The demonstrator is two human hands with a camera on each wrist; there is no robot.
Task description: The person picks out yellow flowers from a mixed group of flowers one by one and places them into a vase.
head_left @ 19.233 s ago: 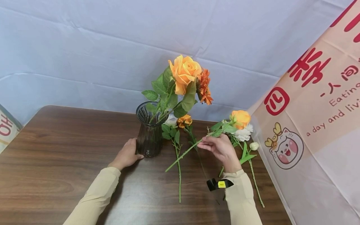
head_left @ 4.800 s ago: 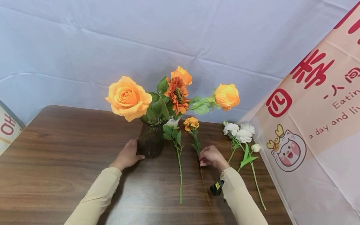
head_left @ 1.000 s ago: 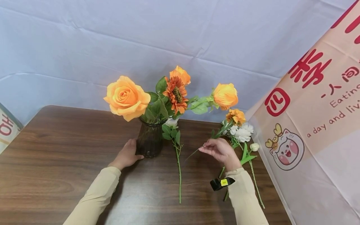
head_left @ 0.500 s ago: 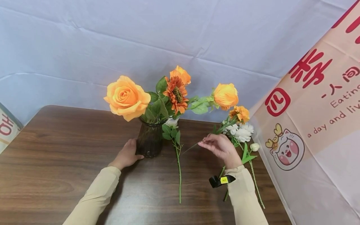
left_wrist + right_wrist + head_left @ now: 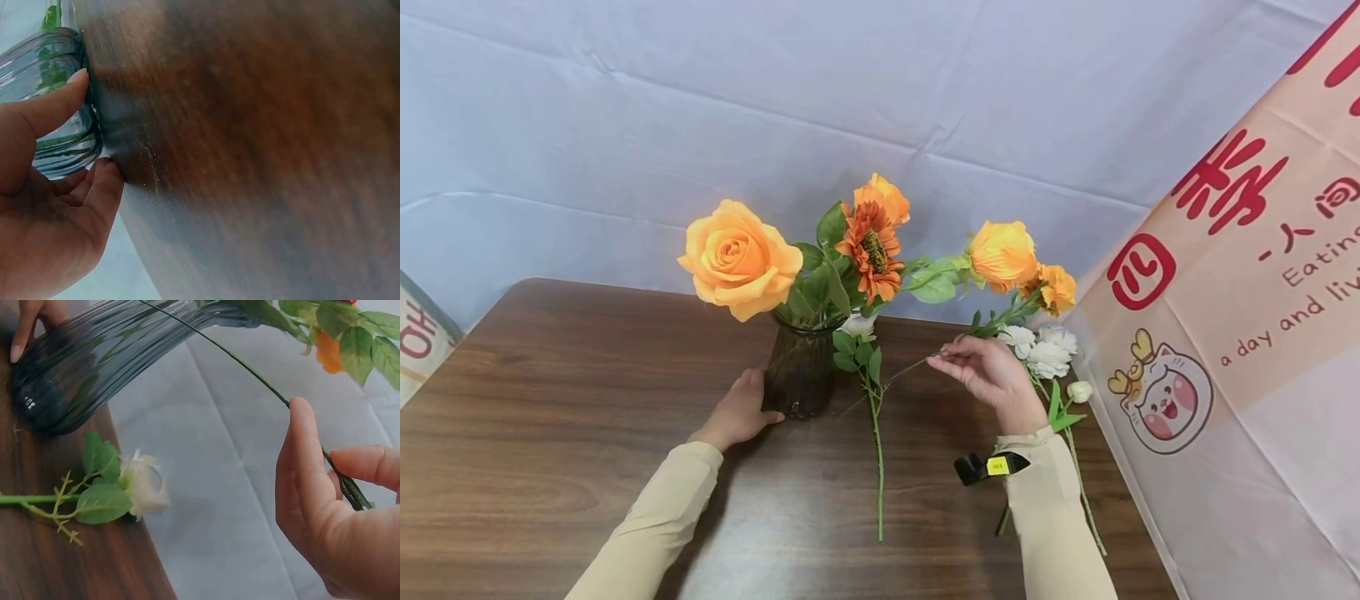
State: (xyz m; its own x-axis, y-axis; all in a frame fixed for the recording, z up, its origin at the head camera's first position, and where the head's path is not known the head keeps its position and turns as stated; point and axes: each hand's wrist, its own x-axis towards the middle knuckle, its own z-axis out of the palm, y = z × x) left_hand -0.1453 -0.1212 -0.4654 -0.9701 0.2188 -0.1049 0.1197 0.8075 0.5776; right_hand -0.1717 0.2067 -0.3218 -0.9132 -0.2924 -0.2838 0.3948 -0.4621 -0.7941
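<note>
My left hand point(image 5: 739, 412) grips the dark ribbed glass vase point(image 5: 801, 379) low at its base; in the left wrist view the thumb and fingers point(image 5: 59, 103) go round the glass. In the vase stand orange roses point(image 5: 739, 260) and a rust-orange sunflower point(image 5: 871, 252). My right hand point(image 5: 988, 375) pinches the thin stem of a small orange flower point(image 5: 1057, 288), raised above the table at the right. In the right wrist view the dark green stem point(image 5: 231, 355) slants from the fingertips across the front of the vase. The stem's lower end looks faint in the head view.
A white rose point(image 5: 859, 325) lies on the brown table point(image 5: 587, 400) just right of the vase. White flowers point(image 5: 1047, 354) and a white tulip point(image 5: 1079, 392) lie farther right, partly behind my right arm. A printed cloth wall point(image 5: 1247, 358) borders the right side.
My right hand took the small orange flower off the table and lifted it. In the last second it rose slightly, the bloom moving up and right. My left hand stayed on the vase.
</note>
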